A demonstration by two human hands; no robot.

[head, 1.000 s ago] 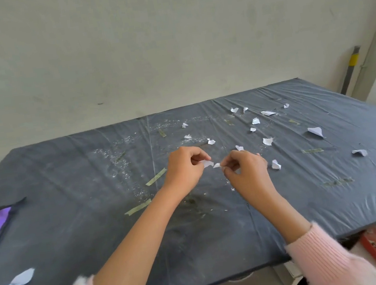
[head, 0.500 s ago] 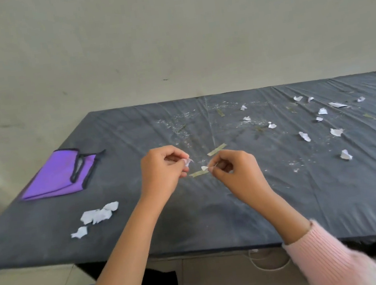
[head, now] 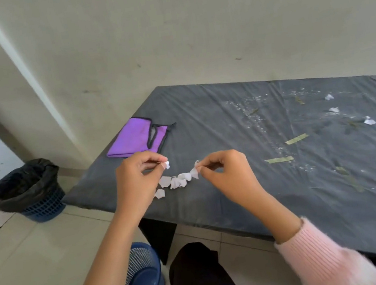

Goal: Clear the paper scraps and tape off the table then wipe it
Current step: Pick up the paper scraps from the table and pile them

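Note:
My left hand pinches a small white paper scrap above the dark table. My right hand pinches another white scrap just to the right of it. Under and between the hands lies a little pile of white scraps near the table's left front edge. More scraps lie at the far right. Two greenish tape strips stick to the table right of my right hand. A folded purple cloth rests at the table's left end.
A blue bin lined with a black bag stands on the floor to the left of the table. A second blue mesh basket sits on the floor under the table's front corner. White crumbs dust the table's middle.
The view has swung left, so the scrap pile, cloth and bins have come in. Both hands, each still pinching a scrap, have moved left to above the pile.

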